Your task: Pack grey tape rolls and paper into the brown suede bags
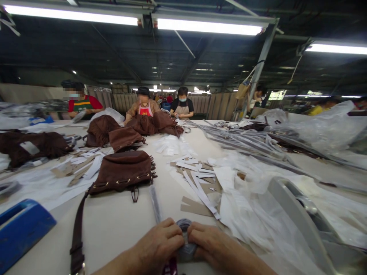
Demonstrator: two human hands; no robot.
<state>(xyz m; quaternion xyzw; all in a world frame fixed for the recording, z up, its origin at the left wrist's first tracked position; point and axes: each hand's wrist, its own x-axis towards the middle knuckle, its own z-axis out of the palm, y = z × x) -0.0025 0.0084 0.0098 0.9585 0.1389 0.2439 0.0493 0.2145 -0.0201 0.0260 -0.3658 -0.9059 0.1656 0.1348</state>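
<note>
At the near edge of the table, my left hand (162,240) and my right hand (210,242) come together with bent fingers. Both are closed on a plastic-wrapped strap (186,248), which looks bent or coiled between them; a dark part shows at its top. Beyond my left hand, a grey plastic-covered strip (155,202) runs toward a brown fringed drawstring bag (123,172) with gold eyelets. This bag's dark strap (78,229) hangs toward me on the left. Under my hands a small purple piece (171,266) shows partly, too blurred to name.
A blue tape dispenser-like object (23,233) stands at left, a grey one (304,221) at right. Paper and card strips (200,183), white tissue (243,202) and wrapped straps (252,141) cover the right side. More brown bags (126,138) lie farther back, where several people work.
</note>
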